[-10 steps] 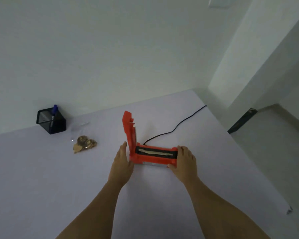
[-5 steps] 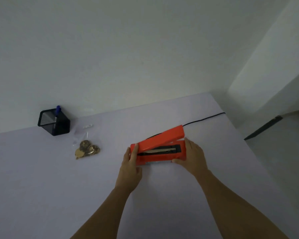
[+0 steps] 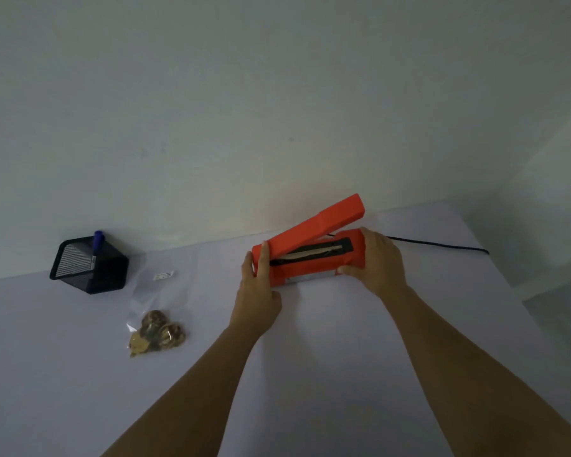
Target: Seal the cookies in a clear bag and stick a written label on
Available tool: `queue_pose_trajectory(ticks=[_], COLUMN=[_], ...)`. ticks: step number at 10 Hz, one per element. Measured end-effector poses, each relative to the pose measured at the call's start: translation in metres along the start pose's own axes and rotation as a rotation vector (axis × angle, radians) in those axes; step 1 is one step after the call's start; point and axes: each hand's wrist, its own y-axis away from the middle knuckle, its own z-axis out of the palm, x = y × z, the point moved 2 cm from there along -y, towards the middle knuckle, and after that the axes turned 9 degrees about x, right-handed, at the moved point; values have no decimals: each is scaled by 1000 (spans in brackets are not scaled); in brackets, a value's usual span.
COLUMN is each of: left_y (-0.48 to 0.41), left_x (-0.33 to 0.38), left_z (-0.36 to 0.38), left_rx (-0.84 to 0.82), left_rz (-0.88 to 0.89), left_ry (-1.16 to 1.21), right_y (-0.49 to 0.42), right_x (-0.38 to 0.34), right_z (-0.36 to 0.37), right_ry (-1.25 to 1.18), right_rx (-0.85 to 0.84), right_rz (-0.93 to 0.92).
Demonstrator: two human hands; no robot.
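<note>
Sealer: orange plastic heat sealer [image 3: 310, 255], sits on the pale lilac counter [image 3: 310, 357] right of centre, near the wall; lid hinged at the left end and tilted up, its right end raised clear of the base, dark sealing strip exposed.
Left hand [image 3: 257, 291]: pressed flat against the sealer's hinged left end, fingers straight and together, curled round nothing.
Right hand [image 3: 376, 262]: wrapped over the right end of the sealer's base, fingers curled across the top, thumb at the front edge.
Cable: thin black cord [image 3: 442, 247], runs from behind the sealer off to the right along the counter.
Bag: clear plastic bag [image 3: 152, 291], lies flat on the counter left of the sealer, well apart from both hands; cannot tell whether the mouth is sealed.
Cookies: brown round cookies [image 3: 157, 333], bunched in the bag's near end.
Label: small white rectangular label [image 3: 164, 275], at the bag's far end; writing too small to read.
Holder: black wire-mesh pen holder [image 3: 89, 263], stands far left by the wall, just beyond the bag; blue-capped pen [image 3: 97, 245] upright inside.
</note>
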Motion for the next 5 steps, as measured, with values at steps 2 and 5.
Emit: queue_pose_trajectory(ticks=[2, 5], left_y=[-43, -25], left_x=[0, -9], left_z=[6, -4], left_rx=[29, 0], left_rz=[27, -48], left_ry=[-35, -38], right_y=[-41, 6], right_x=[0, -7], right_z=[10, 9], right_ry=[10, 86], right_rx=[49, 153], right_rz=[-86, 23])
